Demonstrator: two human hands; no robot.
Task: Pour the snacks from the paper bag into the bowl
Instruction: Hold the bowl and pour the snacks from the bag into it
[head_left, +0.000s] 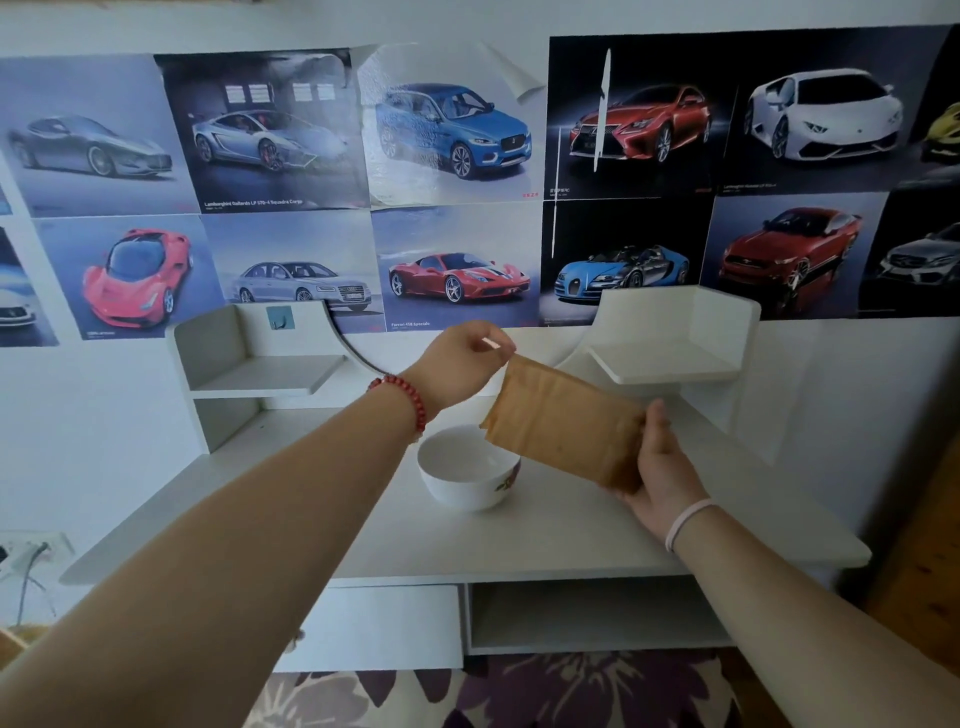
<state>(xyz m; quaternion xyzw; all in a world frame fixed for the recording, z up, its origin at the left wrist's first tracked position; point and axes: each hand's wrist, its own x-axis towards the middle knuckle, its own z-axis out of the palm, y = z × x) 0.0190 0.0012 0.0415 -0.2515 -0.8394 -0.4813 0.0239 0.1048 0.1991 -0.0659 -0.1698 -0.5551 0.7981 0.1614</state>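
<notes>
A brown paper bag (563, 426) hangs tilted in the air above the white desk (363, 535), its left end just over the right rim of a white bowl (465, 467). My right hand (657, 462) grips the bag's lower right end from underneath. My left hand (462, 358) pinches the bag's upper left corner between its fingertips. The bowl stands on the desk below my left wrist, has a flower print on its side and looks empty inside. No snacks are visible.
Two white corner shelves stand at the back of the desk, one at the left (254, 364) and one at the right (675, 343). Car posters cover the wall behind. A drawer (384, 629) and an open cubby (592, 613) sit under the desk top.
</notes>
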